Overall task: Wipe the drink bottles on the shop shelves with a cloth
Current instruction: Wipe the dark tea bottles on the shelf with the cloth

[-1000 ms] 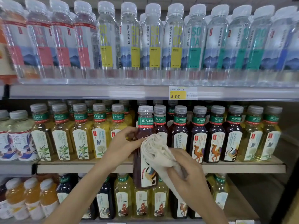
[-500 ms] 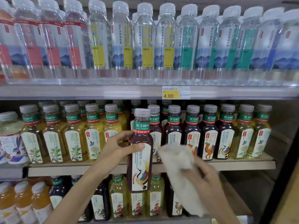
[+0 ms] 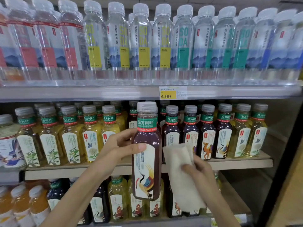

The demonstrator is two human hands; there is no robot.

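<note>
- Head view: the left hand point(image 3: 121, 148) curls its fingers and thumb round the upper body of a dark tea bottle point(image 3: 146, 161), holding it upright in front of the middle shelf point(image 3: 237, 163), clear of the row.
- The right hand point(image 3: 200, 174) grips a pale folded cloth point(image 3: 182, 177), which hangs just beside the bottle's right side. I cannot tell whether it touches.
- Judging progress: only this one bottle is in hand. The soda bottles point(image 3: 142, 41) above and the yellow tea bottles point(image 3: 72, 141) stand in their rows, and nothing shows which are wiped, so most of the shelves probably remain.
</note>
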